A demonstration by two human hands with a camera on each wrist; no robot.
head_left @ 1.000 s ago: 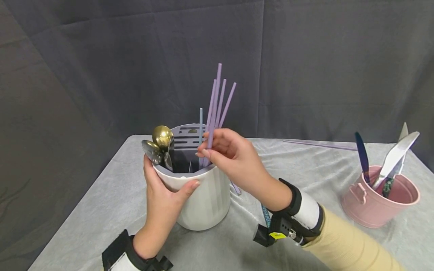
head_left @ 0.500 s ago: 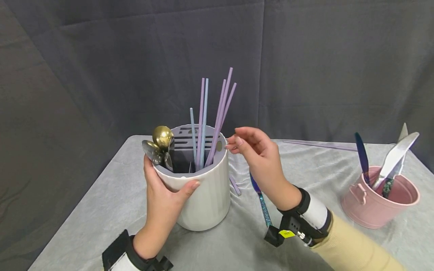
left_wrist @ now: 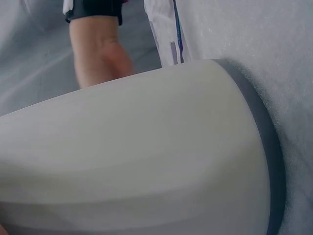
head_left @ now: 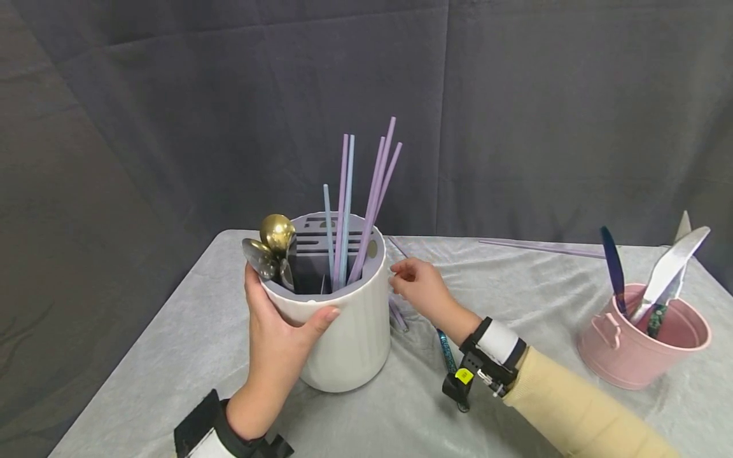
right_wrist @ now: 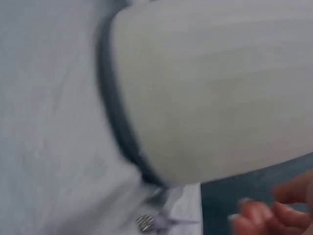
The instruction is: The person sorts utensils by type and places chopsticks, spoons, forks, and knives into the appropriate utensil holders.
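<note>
My left hand [head_left: 275,356] grips the front left of a white utensil holder [head_left: 346,343], its thumb lying along the front just below the rim. Inside the holder stand several purple chopsticks [head_left: 375,197], light blue chopsticks [head_left: 348,197] and, at the left, several spoons [head_left: 277,231]. Beside the holder's right wall is my right hand [head_left: 424,289], its fingers loosely bent and nothing visible in them; the right wrist view [right_wrist: 269,215] shows those fingertips apart from the wall. Purple chopsticks [head_left: 397,313] lie on the cloth near that hand, partly hidden by the holder.
A knife with a glittery blue handle [head_left: 446,350] lies under my right wrist, partly covered. At the right, a pink bucket [head_left: 618,359] holds several knives [head_left: 667,270]. More purple chopsticks [head_left: 541,247] lie near the table's back edge. A dark curtain [head_left: 515,114] hangs behind.
My right hand let go of a chopstick in the holder, drew back to the right, then lowered toward the table beside the holder. The left hand stays on the holder.
</note>
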